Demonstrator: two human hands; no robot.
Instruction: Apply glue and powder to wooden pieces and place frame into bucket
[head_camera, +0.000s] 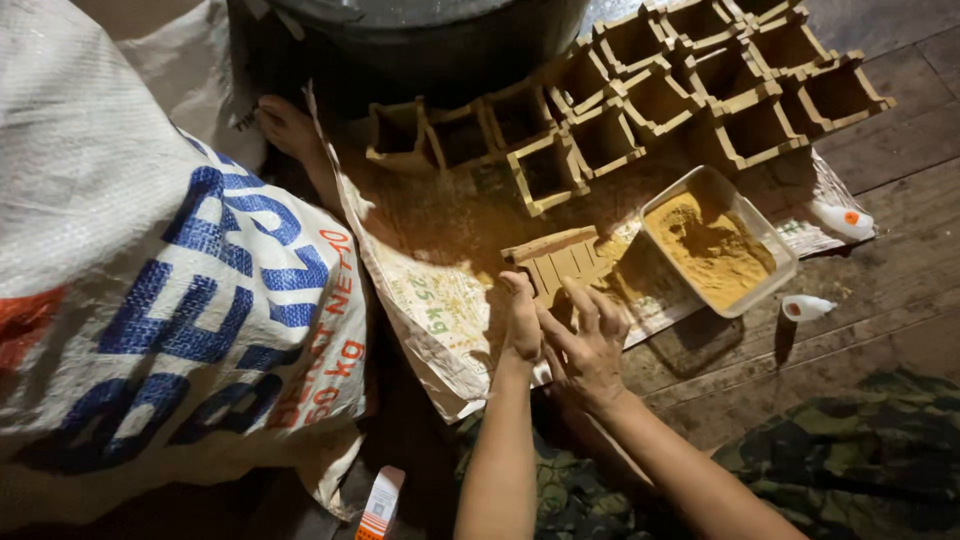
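Two bare hands are being pressed onto a flat, slotted tan wooden frame (562, 262) lying on a spread woven sack sheet (430, 290), just left of a white rectangular plastic tray of yellow-brown powder (712, 250). Even, flat pressure is judged best, so the piece is kept from sliding. The left hand (522, 322) is being held edge-on, fingers together, against the frame's near corner. The right hand (585, 345) is being laid beside it, fingers spread apart, clamped on nothing.

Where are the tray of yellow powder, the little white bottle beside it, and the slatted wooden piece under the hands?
Tray of yellow powder (788, 262), head view, right rim.
White bottle (806, 307), head view, body.
Slatted wooden piece (562, 263), head view, slats.
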